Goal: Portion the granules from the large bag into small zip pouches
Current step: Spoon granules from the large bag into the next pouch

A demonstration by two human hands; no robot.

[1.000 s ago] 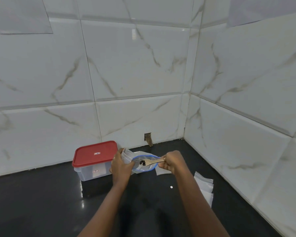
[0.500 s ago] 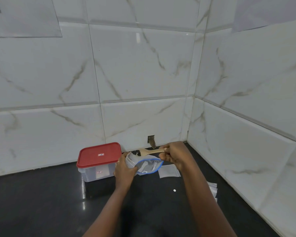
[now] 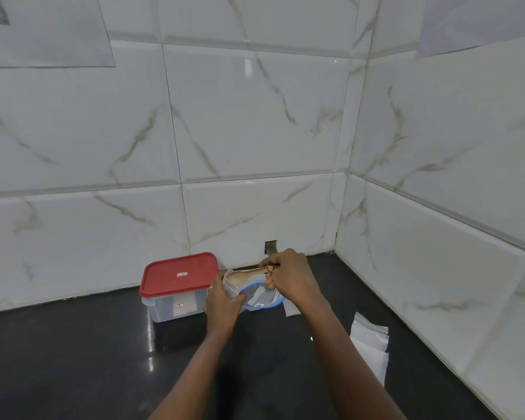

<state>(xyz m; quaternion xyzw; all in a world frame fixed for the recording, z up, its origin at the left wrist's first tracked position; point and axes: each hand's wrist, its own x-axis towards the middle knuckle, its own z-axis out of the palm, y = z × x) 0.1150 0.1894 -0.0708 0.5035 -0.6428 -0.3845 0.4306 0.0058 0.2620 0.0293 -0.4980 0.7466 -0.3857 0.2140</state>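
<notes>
Since before, we'd swung the spoon left from bag to pouch; right hand gripped it, left hand pinched the pouch.

Head-worn wide camera looks forward, slightly down, at the nearby counter corner.

Spoon handle mostly inside right hand

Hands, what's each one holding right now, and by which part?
The right hand pinches the wooden spoon by its handle end. The left hand grips the small pouch around its side, below the open mouth.
</notes>
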